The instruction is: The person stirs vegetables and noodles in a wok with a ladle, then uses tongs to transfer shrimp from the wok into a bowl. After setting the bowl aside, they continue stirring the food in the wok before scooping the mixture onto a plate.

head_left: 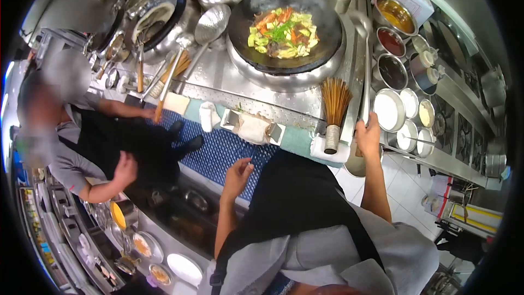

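Observation:
My right hand [368,133] is wrapped round the long handle of a metal ladle [367,68]. The ladle's bowl end points away from me, to the right of the wok. In the black wok [243,41] lie cut green vegetables, orange pieces and shredded greens [281,34], with darker pieces among them. My left hand [236,179] hangs in the air before my apron, its fingers curled towards the thumb. Whether anything small sits between those fingertips, I cannot make out. A bamboo wok brush [334,106] rests bristles up on a folded white cloth [322,149], left of my right hand.
Sauce and seasoning pots [390,71] line the right side. A perforated skimmer [212,24] lies left of the wok. Another person [103,147] stands at my left, near a second wok [158,22]. Plates [184,269] of food stand on the counter behind.

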### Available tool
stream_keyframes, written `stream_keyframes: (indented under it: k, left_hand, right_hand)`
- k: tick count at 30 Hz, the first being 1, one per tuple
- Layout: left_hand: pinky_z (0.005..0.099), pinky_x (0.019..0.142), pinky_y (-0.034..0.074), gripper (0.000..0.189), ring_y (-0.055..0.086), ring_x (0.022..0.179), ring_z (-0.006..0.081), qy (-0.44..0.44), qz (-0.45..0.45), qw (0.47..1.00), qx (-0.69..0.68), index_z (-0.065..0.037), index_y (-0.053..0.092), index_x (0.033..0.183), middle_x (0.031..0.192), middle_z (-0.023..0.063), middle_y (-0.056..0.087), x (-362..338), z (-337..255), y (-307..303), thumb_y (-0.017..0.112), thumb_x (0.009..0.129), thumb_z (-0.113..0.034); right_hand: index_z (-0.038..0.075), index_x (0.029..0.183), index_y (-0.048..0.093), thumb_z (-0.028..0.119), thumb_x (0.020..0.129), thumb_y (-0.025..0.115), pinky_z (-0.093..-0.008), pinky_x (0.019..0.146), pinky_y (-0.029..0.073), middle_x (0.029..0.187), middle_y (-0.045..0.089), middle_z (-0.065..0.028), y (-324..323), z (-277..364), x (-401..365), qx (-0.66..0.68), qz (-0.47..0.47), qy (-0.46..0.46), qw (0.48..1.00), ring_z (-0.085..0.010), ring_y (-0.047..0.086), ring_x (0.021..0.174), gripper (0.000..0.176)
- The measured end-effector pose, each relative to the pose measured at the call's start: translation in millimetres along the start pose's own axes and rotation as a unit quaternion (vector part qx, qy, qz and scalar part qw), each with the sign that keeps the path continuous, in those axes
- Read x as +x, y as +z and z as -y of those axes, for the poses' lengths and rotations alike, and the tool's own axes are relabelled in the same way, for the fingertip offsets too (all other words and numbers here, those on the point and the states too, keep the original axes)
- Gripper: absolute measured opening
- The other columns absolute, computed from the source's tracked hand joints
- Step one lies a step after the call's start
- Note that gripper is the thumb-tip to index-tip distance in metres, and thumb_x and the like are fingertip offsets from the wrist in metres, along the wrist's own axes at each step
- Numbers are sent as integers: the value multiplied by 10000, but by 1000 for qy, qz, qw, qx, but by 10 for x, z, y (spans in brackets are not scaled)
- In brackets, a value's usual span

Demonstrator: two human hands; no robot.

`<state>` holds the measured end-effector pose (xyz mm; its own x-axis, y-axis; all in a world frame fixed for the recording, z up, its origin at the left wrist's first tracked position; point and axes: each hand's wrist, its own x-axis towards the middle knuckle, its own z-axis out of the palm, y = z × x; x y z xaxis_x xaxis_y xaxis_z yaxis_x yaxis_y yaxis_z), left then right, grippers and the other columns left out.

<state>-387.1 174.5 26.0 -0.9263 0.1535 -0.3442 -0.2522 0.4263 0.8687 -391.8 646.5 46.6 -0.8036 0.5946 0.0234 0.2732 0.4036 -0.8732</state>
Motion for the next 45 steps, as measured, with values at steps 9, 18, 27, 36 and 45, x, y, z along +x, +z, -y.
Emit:
stream_keyframes:
  k: [9, 18, 27, 36, 45]
  left_hand:
    - [274, 867, 539, 341, 662, 960, 121, -6, 94, 994, -62, 40, 619, 1318, 1046, 89, 715, 417, -776, 123, 682, 1022, -117]
    - [265, 865, 529, 335, 656, 980, 114, -1, 155, 988, -26, 41, 624, 1326, 1092, 74, 712, 650, -714, -79, 677, 1023, -92]
    - [284, 850, 549, 327, 681, 946, 135, 50, 129, 987, -82, 27, 649, 1300, 1036, 118, 741, 854, -681, -402, 688, 1016, -131]
    - [290, 890, 545, 347, 680, 976, 144, 68, 167, 983, -41, 40, 629, 1333, 1071, 116, 734, 958, -554, -525, 665, 1029, -124]
    - [296, 907, 547, 372, 685, 1005, 157, 71, 191, 978, -37, 59, 617, 1344, 1107, 134, 736, 969, -470, -577, 668, 1028, -130]
  right_hand:
    - [79, 1573, 448, 42, 991, 627, -257, 448, 409, 884, 650, -51, 111, 1337, 391, 219, 263, 91, 935, -80, 504, 513, 610]
    - [64, 1512, 531, 97, 958, 672, -306, 492, 475, 839, 688, -103, 1112, 1162, 697, -1, 189, -91, 978, -119, 588, 528, 572]
    - [67, 1504, 539, 98, 955, 690, -327, 509, 479, 864, 706, -84, 842, 1428, 630, -1, 188, 0, 982, -125, 552, 504, 570]
    - [65, 1520, 518, 98, 953, 693, -337, 543, 509, 875, 712, -91, 777, 1491, 406, 77, 251, 86, 961, -133, 586, 533, 594]
    - [78, 1497, 538, 103, 972, 691, -343, 448, 442, 864, 684, -83, 1321, 1502, 342, 136, 233, 69, 960, -140, 552, 503, 547]
